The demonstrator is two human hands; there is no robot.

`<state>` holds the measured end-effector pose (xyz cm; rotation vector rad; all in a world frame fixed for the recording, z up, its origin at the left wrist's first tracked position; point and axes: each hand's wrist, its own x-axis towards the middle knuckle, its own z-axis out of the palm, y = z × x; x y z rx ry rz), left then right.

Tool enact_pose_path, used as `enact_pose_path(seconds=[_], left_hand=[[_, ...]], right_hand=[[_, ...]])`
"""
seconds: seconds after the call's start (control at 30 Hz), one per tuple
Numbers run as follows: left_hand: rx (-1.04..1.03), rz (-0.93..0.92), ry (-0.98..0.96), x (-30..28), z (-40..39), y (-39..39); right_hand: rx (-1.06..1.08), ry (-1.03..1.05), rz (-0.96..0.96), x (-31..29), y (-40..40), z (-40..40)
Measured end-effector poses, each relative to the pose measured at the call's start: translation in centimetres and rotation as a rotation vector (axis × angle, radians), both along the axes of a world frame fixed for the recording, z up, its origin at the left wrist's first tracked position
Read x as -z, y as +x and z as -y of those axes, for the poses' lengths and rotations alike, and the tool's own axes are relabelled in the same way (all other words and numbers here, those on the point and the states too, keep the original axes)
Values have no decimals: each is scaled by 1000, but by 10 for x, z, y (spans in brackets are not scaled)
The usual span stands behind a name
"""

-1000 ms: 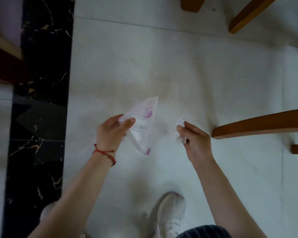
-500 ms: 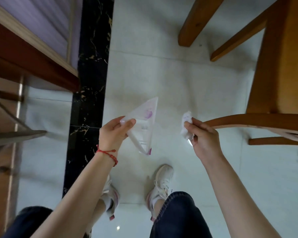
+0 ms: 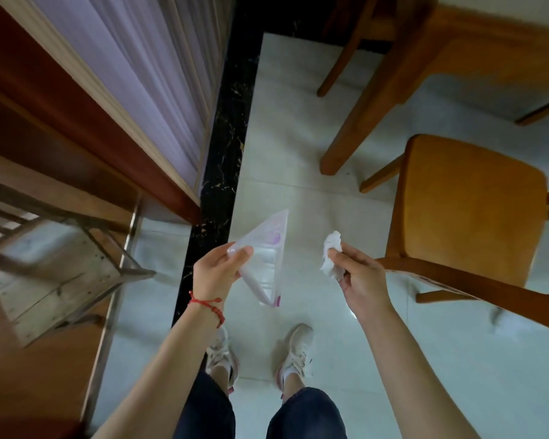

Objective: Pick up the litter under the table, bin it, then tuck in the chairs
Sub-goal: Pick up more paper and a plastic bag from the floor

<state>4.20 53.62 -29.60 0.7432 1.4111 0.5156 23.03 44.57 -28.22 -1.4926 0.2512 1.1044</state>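
My left hand, with a red string at the wrist, pinches a clear plastic wrapper with pink print; it hangs down from my thumb. A crumpled white tissue is held in my right hand. Both hands are in mid-air above the pale floor tiles, in front of my feet. A wooden chair stands just right of my right hand, its curved back rail touching or just behind that hand. The wooden table is at the upper right, one leg reaching the floor.
A black marble floor strip runs up the middle left. Left of it are a dark wood frame with a pale curtain and a worn wooden stool or rack. My white shoes stand on the tiles.
The view has risen from close to the floor to standing height, bringing the chair seat, table and curtain into sight. Both hands keep their grip on the wrapper and tissue.
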Motion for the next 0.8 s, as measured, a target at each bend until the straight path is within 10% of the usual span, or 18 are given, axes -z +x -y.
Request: enact_pose_path(seconds=[0.8], left_hand=[[-557, 62, 149, -152, 43, -81]], right_hand=[[-506, 96, 68, -160, -57, -55]])
